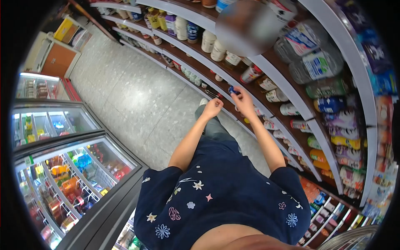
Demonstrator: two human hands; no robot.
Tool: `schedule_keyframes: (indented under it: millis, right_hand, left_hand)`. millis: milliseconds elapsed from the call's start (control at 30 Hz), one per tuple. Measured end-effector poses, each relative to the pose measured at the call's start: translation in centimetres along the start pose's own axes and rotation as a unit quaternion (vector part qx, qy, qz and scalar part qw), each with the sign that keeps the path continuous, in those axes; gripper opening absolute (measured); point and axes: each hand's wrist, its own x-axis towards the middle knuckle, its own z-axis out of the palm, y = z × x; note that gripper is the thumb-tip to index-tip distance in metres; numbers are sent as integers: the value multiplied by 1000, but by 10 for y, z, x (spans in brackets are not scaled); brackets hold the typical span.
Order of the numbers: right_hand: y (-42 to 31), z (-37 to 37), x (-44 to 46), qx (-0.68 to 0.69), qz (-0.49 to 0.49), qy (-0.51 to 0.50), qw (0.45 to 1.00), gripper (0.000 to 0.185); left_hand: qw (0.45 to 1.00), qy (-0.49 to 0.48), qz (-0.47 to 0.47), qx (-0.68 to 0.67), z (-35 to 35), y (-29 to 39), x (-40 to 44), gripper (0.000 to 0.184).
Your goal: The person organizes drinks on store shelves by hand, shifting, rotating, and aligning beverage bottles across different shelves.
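Note:
My right hand (243,101) reaches to the edge of a low shelf, its fingers closed round a small blue container (234,89). Most of that container is covered by the fingers, so I cannot tell whether it is a can or a bottle. My left hand (213,108) is to the left and a little lower, with its fingers curled in. Whatever they hold, if anything, is hidden. Just beyond it, a dark thing with a red end (218,95) shows at a lower shelf. White bottles (218,51) and a red-and-white can (251,74) stand on the shelf above.
Curved shelving (308,118) full of drinks runs along the right. Large clear bottles (318,64) are on an upper tier. Glass-fronted coolers (79,175) line the left side. Between them lies a grey tiled floor (125,87). A round blurred patch covers part of the upper shelves.

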Motion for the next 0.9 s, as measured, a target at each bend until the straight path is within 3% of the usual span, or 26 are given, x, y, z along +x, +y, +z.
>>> schedule_keyframes:
  millis: [67,167,300,400,500,533,600,633,733,900]
  right_hand:
    - [-17,3,39,0,-69,51,996,40]
    - [-56,7,90,22,-53,50,997,47]
    - [-35,33,158,-131,-129,127,975,42]
    - [-58,33,188,-147,-203,135,958,34]
    - [-72,29,203,-122,-224,84,963,31]
    - [-86,25,202,-121,-210,62,968,30]
    - [-78,34,209,-120,-240,70,961,31]
    - [-87,36,211,-92,-233,65,966,33]
    - [-77,41,212,-65,-213,46,974,29]
    - [-65,37,215,-101,-189,32,976,30]
  left_hand:
    - [1000,30,-9,1,-21,-6,10,19]
    - [995,98,-9,14,-54,1,32,20]
    - [988,152,31,16,-104,39,78,22]
    - [981,180,43,51,-127,84,114,27]
    - [957,222,170,81,-136,132,150,36]
    - [963,221,137,77,-138,150,159,40]
    - [933,249,260,19,-134,150,195,45]
    - [933,210,285,69,-138,147,209,48]
    - [957,133,238,97,-133,167,217,29]
    - [949,124,251,147,-140,163,225,17]
